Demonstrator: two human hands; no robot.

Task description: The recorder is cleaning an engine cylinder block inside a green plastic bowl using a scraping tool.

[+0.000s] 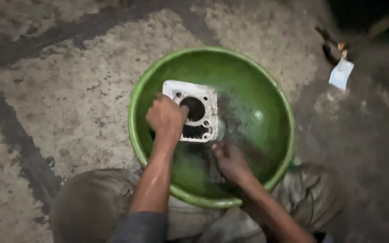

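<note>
A round green plastic basin (266,90) sits on the ground in front of my knees. Inside it stands a pale metal engine cylinder block (203,96) with one large round bore and small bolt holes. My left hand (165,116) grips the block's left edge, fingers reaching to the bore. My right hand (229,159) is lower in the basin, just below the block, fingers closed around something small and blurred that I cannot make out.
The floor is stained, cracked concrete (68,90) with dark oily streaks. A white scrap (341,73) and dark objects (334,47) lie at the upper right. My knees in grey trousers (91,202) flank the basin.
</note>
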